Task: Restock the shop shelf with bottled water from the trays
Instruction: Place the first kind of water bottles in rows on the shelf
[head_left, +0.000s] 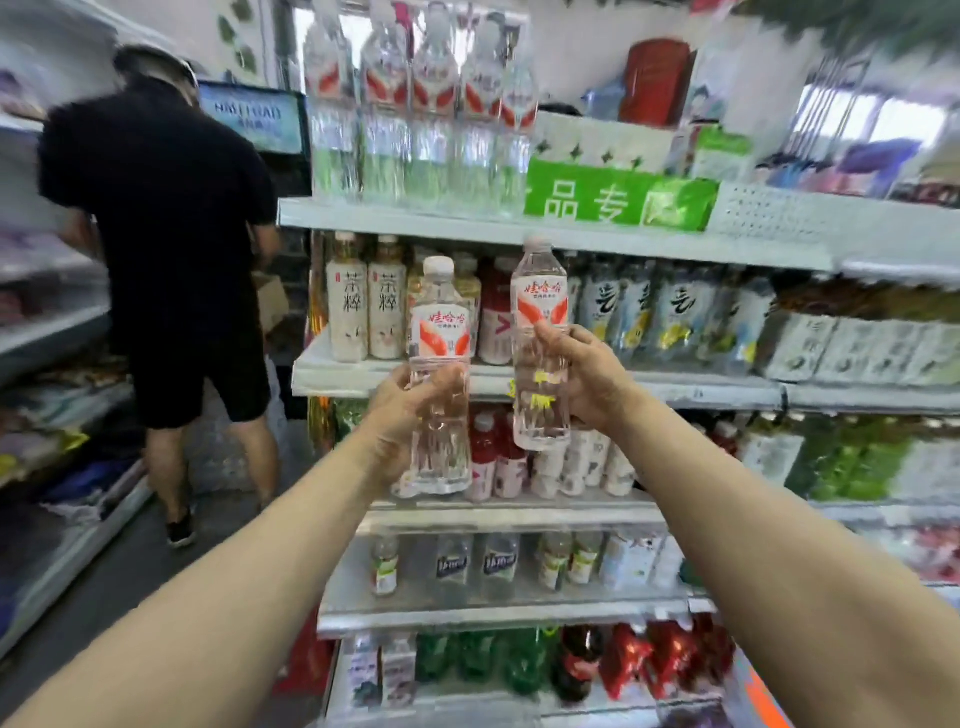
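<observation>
Now, over on the left a person in black (171, 234) stands in the aisle, back turned, facing the shelving on that side. Moving in, the left hand (402, 410) is up in front of the drinks rack, fingers curled round the clear lower body of a water bottle (440, 332), white cap on top, red-and-white label facing the camera. Behind it on the rack, two pale tea bottles (366, 301) stand side by side. Just beside the first bottle, a little higher, is the second water bottle (539, 301), upright too, and the right hand (587, 374) wraps it at the middle, thumb across the front just under the label. The two bottles are close but apart. Above them, the top shelf (467, 223) already carries a row of matching bottles (431, 93), packed tight at its left end. To the right of that row a green sign (618, 202) leans on the shelf. Further right the goods blur; they look like packets, hard to say.
</observation>
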